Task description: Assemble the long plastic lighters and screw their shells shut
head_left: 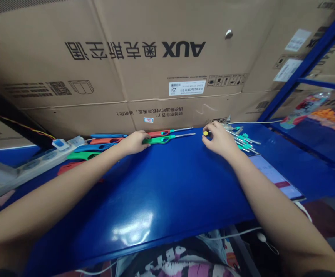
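Note:
My left hand (137,142) is closed round a green long-necked lighter (163,140), whose thin metal tube points right. Just behind it lies a red lighter (159,133) with the same kind of tube. Several more blue, red and green lighter bodies, such as a green one (83,155), lie left of and partly under my left arm. My right hand (218,138) is closed on a small tool with a yellow-and-black end (206,133); the rest of it is hidden by my fingers. Beside that hand sits a loose pile of metal tubes with green ends (245,141).
A large cardboard box (144,23) stands upright along the back of the blue table (167,184). At left is a white power strip (44,161) with plugs. A phone or tablet (277,179) lies by my right forearm, and a bottle (304,109) is beyond the blue frame.

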{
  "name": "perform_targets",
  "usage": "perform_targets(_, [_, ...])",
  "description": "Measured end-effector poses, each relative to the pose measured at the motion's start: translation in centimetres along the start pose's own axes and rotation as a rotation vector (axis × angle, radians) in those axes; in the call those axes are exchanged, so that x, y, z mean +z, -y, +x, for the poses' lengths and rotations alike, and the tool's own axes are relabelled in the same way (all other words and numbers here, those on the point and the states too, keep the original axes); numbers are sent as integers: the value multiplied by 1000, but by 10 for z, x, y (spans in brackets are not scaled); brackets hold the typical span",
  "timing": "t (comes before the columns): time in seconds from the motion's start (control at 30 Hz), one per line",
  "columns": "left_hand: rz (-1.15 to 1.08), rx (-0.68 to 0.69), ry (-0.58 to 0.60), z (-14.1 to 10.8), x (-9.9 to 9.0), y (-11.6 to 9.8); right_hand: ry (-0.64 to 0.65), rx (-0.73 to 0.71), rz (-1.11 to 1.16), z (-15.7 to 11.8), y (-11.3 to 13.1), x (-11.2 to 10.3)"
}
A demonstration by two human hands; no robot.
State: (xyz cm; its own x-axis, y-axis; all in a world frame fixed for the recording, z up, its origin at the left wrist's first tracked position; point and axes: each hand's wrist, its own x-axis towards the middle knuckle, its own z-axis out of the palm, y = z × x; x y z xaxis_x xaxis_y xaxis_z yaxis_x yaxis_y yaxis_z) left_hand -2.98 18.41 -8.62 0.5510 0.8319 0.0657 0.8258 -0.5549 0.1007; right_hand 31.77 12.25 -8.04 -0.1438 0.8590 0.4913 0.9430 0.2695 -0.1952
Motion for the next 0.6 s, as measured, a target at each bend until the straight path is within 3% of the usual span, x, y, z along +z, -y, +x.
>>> perform_targets(0.3, [24, -18, -22, 0, -1, 0, 76, -5, -40, -1, 4, -4])
perform_targets(0.6, [94, -41, -47, 3, -2, -3, 358, 39, -44, -4, -6, 2])
